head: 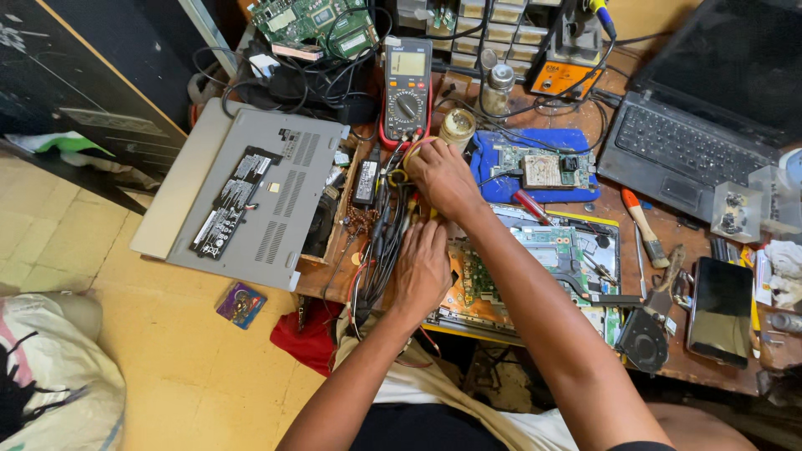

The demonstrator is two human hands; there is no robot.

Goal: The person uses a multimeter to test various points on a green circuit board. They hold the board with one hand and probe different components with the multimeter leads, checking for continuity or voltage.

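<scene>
My right hand (443, 177) reaches forward over a bundle of black, red and yellow leads (378, 242), its fingers curled on a yellow lead loop (399, 171) just below the red-cased multimeter (405, 92). My left hand (422, 269) lies palm down on the left edge of an opened laptop with its motherboard (551, 250) bare. Its fingertips point at the lead bundle and are hidden under my right wrist.
A grey laptop bottom cover (276, 192) with a black battery (234, 200) lies at the left. A circuit board on a blue mat (535, 167), a small jar (458, 127), an open black laptop (710, 108), a phone (720, 309), a fan (643, 338) and a brush (643, 225) crowd the bench.
</scene>
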